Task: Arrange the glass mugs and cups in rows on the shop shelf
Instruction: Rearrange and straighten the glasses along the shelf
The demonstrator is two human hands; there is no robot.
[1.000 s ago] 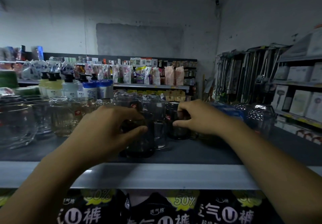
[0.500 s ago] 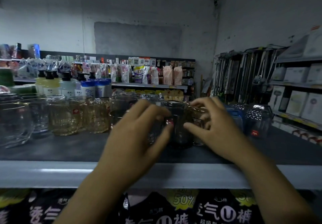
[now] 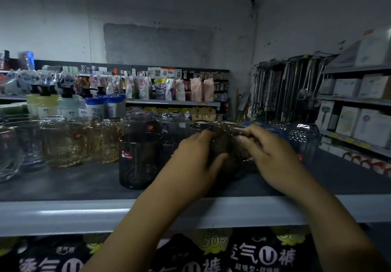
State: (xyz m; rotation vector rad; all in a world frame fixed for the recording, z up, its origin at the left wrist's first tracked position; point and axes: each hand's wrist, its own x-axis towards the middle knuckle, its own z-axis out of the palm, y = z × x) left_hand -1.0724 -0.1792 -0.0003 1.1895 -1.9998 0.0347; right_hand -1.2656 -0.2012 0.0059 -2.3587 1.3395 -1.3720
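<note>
Glassware crowds the dark shop shelf [image 3: 63, 214], and the landmark is the smoked glass mug [image 3: 138, 161] with the small red label, standing upright nearest the shelf's front lip.

Just right of that mug, the left hand [image 3: 194, 163] wraps a dark glass cup [image 3: 227, 153]: its fingers are curled round the far side and the thumb is pressed on the near wall. Further right of the mug, the right hand [image 3: 273, 157] meets the same cup from the other side, fingers hooked together over the rim and thumb against the glass. The cup sits low on the shelf between the 2 hands; whether its base touches the board is hidden.

Behind the mug stand taller smoked mugs [image 3: 137, 125], 1 bearing a red sticker. Left of the mug is a cluster of amber cups [image 3: 61, 144], upright and close together, and beyond them, clear glasses [image 3: 8, 153] at the frame's edge. Behind and left of the mug rise pump bottles [image 3: 44, 104]. Well right of it, past both hands, sits a dark container [image 3: 304, 138]. Below the mug, under the shelf lip, lie black packs [image 3: 262, 252] printed with 50%.
</note>
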